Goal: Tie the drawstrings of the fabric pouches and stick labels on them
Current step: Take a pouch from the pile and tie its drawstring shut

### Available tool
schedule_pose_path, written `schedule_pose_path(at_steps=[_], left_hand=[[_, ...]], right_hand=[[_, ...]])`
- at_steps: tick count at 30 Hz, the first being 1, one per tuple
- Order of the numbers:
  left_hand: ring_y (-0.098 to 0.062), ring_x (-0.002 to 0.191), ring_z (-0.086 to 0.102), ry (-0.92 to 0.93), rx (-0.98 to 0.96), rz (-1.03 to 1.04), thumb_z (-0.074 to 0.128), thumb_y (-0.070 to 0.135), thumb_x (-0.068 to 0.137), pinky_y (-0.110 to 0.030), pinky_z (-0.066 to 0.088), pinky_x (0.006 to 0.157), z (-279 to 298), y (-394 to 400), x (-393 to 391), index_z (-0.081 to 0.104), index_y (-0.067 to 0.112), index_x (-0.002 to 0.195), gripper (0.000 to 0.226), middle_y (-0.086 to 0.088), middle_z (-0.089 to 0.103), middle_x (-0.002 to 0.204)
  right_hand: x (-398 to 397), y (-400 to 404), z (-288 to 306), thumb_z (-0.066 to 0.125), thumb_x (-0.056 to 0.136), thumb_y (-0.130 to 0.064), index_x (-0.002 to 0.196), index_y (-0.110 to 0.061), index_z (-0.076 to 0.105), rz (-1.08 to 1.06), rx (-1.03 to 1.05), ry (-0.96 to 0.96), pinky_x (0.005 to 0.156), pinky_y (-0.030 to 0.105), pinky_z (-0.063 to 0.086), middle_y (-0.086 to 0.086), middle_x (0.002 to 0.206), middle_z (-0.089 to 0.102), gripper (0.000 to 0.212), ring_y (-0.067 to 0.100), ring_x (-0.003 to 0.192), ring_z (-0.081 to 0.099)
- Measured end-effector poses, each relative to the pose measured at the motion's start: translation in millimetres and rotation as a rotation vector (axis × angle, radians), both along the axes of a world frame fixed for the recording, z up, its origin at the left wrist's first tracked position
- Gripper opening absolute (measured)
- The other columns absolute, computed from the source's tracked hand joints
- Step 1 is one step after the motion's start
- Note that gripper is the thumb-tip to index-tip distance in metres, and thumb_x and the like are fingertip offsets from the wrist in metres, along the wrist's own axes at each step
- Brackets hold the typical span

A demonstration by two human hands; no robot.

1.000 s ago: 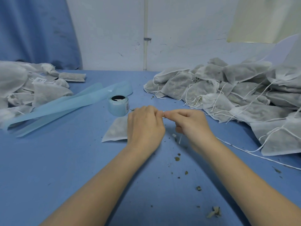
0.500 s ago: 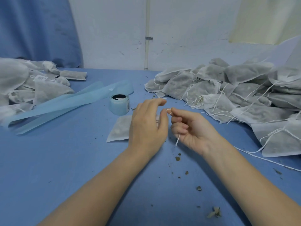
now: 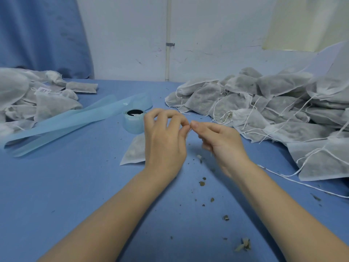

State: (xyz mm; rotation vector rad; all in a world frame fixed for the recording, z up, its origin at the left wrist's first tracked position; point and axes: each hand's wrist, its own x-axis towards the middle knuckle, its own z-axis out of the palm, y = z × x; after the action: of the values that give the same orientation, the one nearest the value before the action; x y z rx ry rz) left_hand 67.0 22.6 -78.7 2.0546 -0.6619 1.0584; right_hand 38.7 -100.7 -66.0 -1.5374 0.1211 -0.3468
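pouches fill this blue table (image 3: 56,195) in two lots, and the split looks deliberate. at the far left sits a heap of pouches (image 3: 28,103), one of them showing a white printed label (image 3: 44,90), so this is likely the finished side. next to it, long strips of pale blue backing paper (image 3: 62,121) trail across the cloth from a small label roll (image 3: 134,121), which stands just behind the working spot, probably so a sticker is close once the knot is done.

the pouch in hand (image 3: 135,151) lies flat on the table, mostly hidden under the left hand (image 3: 164,142); only its left part shows. that hand arches over it with fingers curled, thumb and forefinger meeting at their tips, apparently pinching the drawstring, though the string itself is too thin and blurred to see there. the right hand (image 3: 222,140) meets it fingertip to fingertip, forefinger and thumb nipped together and the other fingers folded in, as one would to pull a knot tight. a judgement: tying is under way, the label not yet on.

bits of dried herb (image 3: 203,183) are scattered near the wrists. at the right is the big untied pile (image 3: 273,114), loose white strings hanging out, within the right hand's reach.
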Motion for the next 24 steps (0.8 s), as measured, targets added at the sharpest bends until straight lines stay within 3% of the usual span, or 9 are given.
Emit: schedule_pose_path(at_steps=[3,5,7,9,11,14,19,22,24], left_hand=[[-0.025,0.115,0.033,0.259,-0.135,-0.020,0.059,0.022,0.092,-0.021,0.020,0.092,3,-2,-2,0.068,0.014,0.094,0.013,0.001,0.049,0.106],[-0.013,0.113,0.027,0.332,-0.179,-0.030,0.057,0.028,0.092,-0.018,0.015,0.087,4,-2,-2,0.067,0.023,0.095,0.012,0.007,0.044,0.106],[-0.009,0.109,0.025,0.397,-0.179,-0.038,0.055,0.031,0.092,-0.018,0.014,0.082,5,-2,-2,0.064,0.027,0.093,0.010,0.009,0.044,0.104],[-0.011,0.108,0.029,0.445,-0.183,-0.044,0.053,0.029,0.093,-0.019,0.015,0.079,7,-4,-3,0.057,0.027,0.087,0.008,0.008,0.044,0.102],[-0.015,0.109,0.031,0.466,-0.188,-0.033,0.050,0.026,0.095,-0.020,0.015,0.078,8,-6,-4,0.050,0.025,0.086,0.009,0.006,0.044,0.103],[-0.019,0.111,0.031,0.450,-0.163,0.009,0.044,0.021,0.097,-0.022,0.014,0.079,8,-6,-5,0.044,0.023,0.089,0.008,0.002,0.040,0.105],[-0.021,0.108,0.030,0.385,-0.244,0.107,0.044,0.012,0.097,-0.020,0.014,0.080,17,3,4,0.053,0.016,0.094,0.010,0.002,0.033,0.103],[-0.019,0.105,0.030,0.367,-0.224,0.089,0.046,0.012,0.097,-0.020,0.017,0.082,16,8,8,0.058,0.010,0.097,0.011,0.000,0.034,0.102],[-0.017,0.103,0.035,0.403,-0.251,-0.028,0.048,0.015,0.097,-0.017,0.024,0.083,15,7,7,0.056,0.013,0.097,0.009,0.002,0.036,0.101]], right_hand=[[5,7,-7,0.068,0.081,-0.034,0.088,-0.019,0.072,0.043,-0.011,-0.087,0.089,0.028,0.051,-0.005,0.088,0.074,0.016,0.009,0.087,0.068],[6,14,-9,0.059,0.092,-0.026,0.094,-0.013,0.064,0.095,0.061,-0.107,0.098,0.037,0.049,0.013,0.102,0.072,0.013,0.026,0.100,0.067],[8,19,-11,0.054,0.095,-0.024,0.094,-0.014,0.057,0.116,0.083,-0.126,0.083,0.034,0.052,0.022,0.093,0.071,0.011,0.031,0.086,0.064],[8,20,-11,0.056,0.094,-0.026,0.090,-0.016,0.057,0.066,0.040,-0.150,0.062,0.024,0.048,0.011,0.075,0.068,0.011,0.023,0.070,0.060],[7,19,-11,0.061,0.091,-0.022,0.084,-0.014,0.058,0.028,0.027,-0.177,0.056,0.018,0.045,-0.003,0.059,0.062,0.011,0.011,0.057,0.058],[7,17,-10,0.069,0.087,-0.022,0.076,-0.020,0.062,-0.019,-0.068,-0.185,0.058,0.019,0.045,-0.008,0.053,0.056,0.013,0.007,0.052,0.056],[8,15,-4,0.080,0.075,-0.025,0.068,-0.029,0.073,-0.072,-0.152,-0.224,0.056,0.019,0.042,0.000,0.050,0.038,0.011,0.015,0.052,0.039],[9,16,-1,0.081,0.074,-0.028,0.069,-0.037,0.075,-0.105,-0.221,-0.228,0.060,0.032,0.040,-0.014,0.043,0.039,0.011,0.012,0.050,0.034],[8,16,0,0.081,0.073,-0.028,0.069,-0.038,0.075,-0.159,-0.219,-0.233,0.059,0.031,0.040,-0.014,0.046,0.046,0.012,0.013,0.051,0.038]])
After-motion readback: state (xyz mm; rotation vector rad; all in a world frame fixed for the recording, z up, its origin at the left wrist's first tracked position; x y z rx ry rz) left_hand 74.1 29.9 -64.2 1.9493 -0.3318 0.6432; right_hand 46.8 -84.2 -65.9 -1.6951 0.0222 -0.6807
